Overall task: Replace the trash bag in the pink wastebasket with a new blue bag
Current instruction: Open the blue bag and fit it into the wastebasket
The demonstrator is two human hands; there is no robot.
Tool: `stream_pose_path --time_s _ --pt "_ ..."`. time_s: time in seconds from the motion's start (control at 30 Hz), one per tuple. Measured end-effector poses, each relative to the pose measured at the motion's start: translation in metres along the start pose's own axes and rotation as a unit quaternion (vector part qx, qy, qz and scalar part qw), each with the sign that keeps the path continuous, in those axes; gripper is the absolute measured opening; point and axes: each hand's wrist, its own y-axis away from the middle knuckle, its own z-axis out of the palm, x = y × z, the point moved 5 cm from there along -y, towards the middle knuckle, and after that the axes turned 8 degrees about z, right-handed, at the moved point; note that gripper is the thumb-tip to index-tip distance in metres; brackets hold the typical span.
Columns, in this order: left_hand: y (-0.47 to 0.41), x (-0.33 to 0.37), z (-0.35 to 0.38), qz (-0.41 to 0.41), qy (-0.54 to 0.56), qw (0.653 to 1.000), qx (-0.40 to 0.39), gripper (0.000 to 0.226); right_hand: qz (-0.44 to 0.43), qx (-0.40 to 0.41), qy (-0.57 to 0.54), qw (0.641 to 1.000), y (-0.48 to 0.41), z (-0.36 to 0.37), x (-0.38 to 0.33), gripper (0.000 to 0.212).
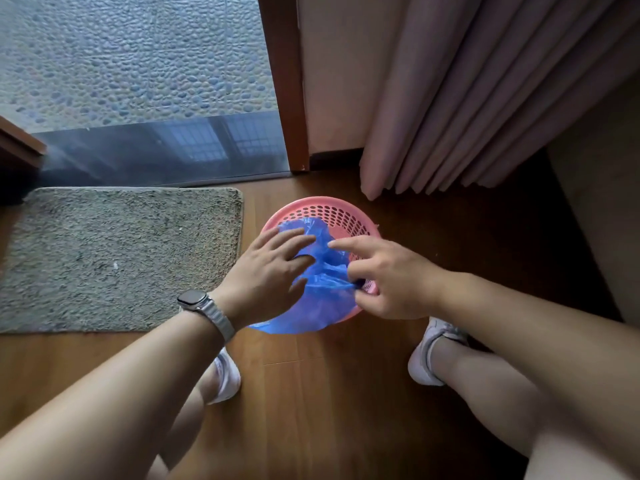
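Note:
A round pink wastebasket (pixel 341 211) with a perforated wall stands on the wooden floor between my feet and the curtain. A blue bag (pixel 322 303) lies crumpled over its mouth, covering the near and left side and hanging over the near rim. The far right inside wall of the basket is bare. My left hand (pixel 268 275), with a watch on the wrist, rests on the bag's left part with fingers spread. My right hand (pixel 384 278) pinches a fold of the blue bag between thumb and fingers at the basket's right rim, its index finger stretched out.
A grey shaggy mat (pixel 114 258) lies to the left of the basket. Pink curtains (pixel 485 98) hang just behind and to the right. A glass door (pixel 138 81) with a brown frame (pixel 284 81) closes the back. My two white shoes (pixel 429 351) stand near the basket.

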Motion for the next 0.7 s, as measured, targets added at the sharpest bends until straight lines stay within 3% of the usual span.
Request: stream_pose_path --time_s 0.07,0.2,0.37,0.5,0.57,0.7 --pt "0.007 -0.007 0.016 -0.014 -0.017 0.997 -0.070 0.030 -0.026 -0.023 -0.007 0.999 0.001 0.006 -0.016 0.011" --pt "0.030 -0.020 0.039 -0.070 -0.032 0.986 -0.151 0.042 -0.011 -0.146 0.020 0.989 -0.006 0.027 -0.031 0.027" --pt "0.046 -0.037 0.052 -0.165 -0.024 0.973 -0.160 0.045 0.052 -0.228 0.035 0.972 -0.025 0.054 -0.026 0.041" --pt "0.041 -0.047 0.055 -0.227 0.007 0.965 -0.131 0.053 0.081 -0.204 0.024 0.975 -0.050 0.068 -0.026 0.030" --pt "0.038 -0.053 0.059 -0.269 0.018 0.953 -0.138 0.065 0.082 -0.218 0.039 0.972 -0.059 0.076 -0.024 0.042" --pt "0.038 -0.059 0.072 -0.336 0.053 0.924 -0.173 0.034 0.049 -0.284 0.109 0.951 -0.069 0.096 -0.024 0.045"
